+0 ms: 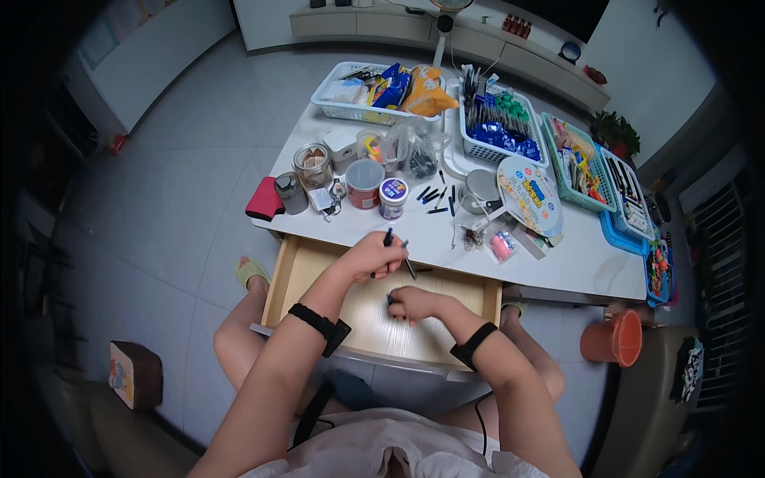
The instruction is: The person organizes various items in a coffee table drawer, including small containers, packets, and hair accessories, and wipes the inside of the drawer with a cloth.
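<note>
My left hand is closed around dark pens, over the far part of an open wooden drawer. Nearer to me, my right hand is curled above the drawer's bottom, with a small dark object at its fingertips; it is too small to identify. A short dark piece lies at the back of the drawer. Beyond it, several dark pen caps or short pen parts are scattered on the white tabletop.
Jars, including a purple-lidded tub, stand behind the drawer. A round printed fan and bagged pink items lie to the right. Filled plastic baskets line the far and right edges. An orange bin stands on the floor.
</note>
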Available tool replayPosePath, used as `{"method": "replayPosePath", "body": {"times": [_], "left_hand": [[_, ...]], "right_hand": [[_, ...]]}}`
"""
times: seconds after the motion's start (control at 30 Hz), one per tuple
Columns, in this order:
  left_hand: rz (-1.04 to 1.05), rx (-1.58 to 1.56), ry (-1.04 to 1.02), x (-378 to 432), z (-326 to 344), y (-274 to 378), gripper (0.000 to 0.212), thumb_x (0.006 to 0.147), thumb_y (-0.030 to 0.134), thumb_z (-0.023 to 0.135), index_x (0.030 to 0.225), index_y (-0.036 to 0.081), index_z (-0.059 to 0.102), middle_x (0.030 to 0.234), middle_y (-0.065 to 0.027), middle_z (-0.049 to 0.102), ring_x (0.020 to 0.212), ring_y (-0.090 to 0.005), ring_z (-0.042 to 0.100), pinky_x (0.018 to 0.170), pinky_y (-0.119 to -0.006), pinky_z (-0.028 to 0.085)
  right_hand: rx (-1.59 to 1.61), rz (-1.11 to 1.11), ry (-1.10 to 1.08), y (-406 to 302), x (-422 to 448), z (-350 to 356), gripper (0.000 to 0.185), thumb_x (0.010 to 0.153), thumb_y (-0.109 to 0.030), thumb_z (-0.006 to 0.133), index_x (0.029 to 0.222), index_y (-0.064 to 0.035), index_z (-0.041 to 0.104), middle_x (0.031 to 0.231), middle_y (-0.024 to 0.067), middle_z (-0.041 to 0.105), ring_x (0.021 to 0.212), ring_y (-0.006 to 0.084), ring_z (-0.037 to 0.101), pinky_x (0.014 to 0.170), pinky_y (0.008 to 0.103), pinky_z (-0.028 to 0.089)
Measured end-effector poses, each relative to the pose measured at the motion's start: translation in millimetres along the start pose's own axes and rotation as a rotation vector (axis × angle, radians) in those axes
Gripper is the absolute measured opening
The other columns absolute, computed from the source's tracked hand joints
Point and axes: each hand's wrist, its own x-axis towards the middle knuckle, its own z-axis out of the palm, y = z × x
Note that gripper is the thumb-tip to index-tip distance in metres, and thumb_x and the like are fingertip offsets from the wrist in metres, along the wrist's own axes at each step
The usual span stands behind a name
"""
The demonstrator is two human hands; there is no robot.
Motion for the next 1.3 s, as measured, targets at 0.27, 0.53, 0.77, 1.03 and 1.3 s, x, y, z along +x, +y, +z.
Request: {"method": "replayPosePath", "body": {"times": [0.27, 0.53, 0.77, 1.03, 1.3], "left_hand": [[0.010, -0.407, 0.369, 45.7, 42.7, -2.7, 0.014, 0.076, 0.011, 0.053, 0.070, -0.001, 0.051, 0.058, -0.0077, 0.049, 0.040, -0.0119, 0.039, 0.034, -0.027, 0.033], [0.250, -0.497, 0.516, 114.1, 44.4, -16.2, 0.019, 0.085, 0.017, 0.053, 0.088, -0.002, 0.054, 0.076, -0.0089, 0.057, 0.061, -0.0168, 0.054, 0.053, -0.029, 0.044], [0.162, -0.587, 0.408, 90.4, 62.2, -7.6, 0.051, 0.090, 0.035, 0.049, 0.132, 0.008, 0.037, 0.136, -0.0069, 0.038, 0.127, -0.0216, 0.031, 0.103, -0.043, 0.024], [0.378, -0.023, 0.430, 87.9, 22.5, -49.7, 0.046, 0.093, 0.032, 0.046, 0.128, 0.001, 0.046, 0.136, -0.0107, 0.042, 0.126, -0.0207, 0.037, 0.103, -0.033, 0.030], [0.548, 0.424, 0.433, 75.6, 21.4, -48.3, 0.038, 0.091, 0.018, 0.050, 0.122, -0.003, 0.052, 0.134, -0.0212, 0.044, 0.128, -0.0268, 0.038, 0.105, -0.032, 0.029]], "right_hand": [[1.004, -0.016, 0.647, -15.2, -32.8, -72.3, 0.018, 0.089, -0.018, 0.043, 0.087, -0.0023, 0.052, 0.070, 0.0048, 0.055, 0.056, 0.0113, 0.050, 0.051, 0.0257, 0.048], [1.117, -0.271, 0.963, 2.9, 18.3, -87.0, 0.024, 0.086, -0.003, 0.041, 0.107, 0.0054, 0.047, 0.087, 0.0104, 0.057, 0.070, 0.0142, 0.057, 0.061, 0.0240, 0.053], [0.593, -0.374, 1.320, 34.4, 14.0, -61.1, 0.055, 0.081, 0.001, 0.048, 0.134, 0.0065, 0.032, 0.128, 0.0209, 0.046, 0.112, 0.0256, 0.052, 0.090, 0.0305, 0.047], [-0.224, -0.333, 1.481, 17.2, 4.5, -30.3, 0.026, 0.073, 0.001, 0.058, 0.098, -0.0036, 0.063, 0.117, 0.0202, 0.054, 0.103, 0.0354, 0.055, 0.087, 0.0365, 0.046], [-0.309, -0.283, 1.509, 2.8, 28.1, -67.4, 0.021, 0.078, 0.002, 0.052, 0.094, -0.0036, 0.063, 0.111, 0.0181, 0.057, 0.099, 0.0354, 0.056, 0.086, 0.0395, 0.045]]}}
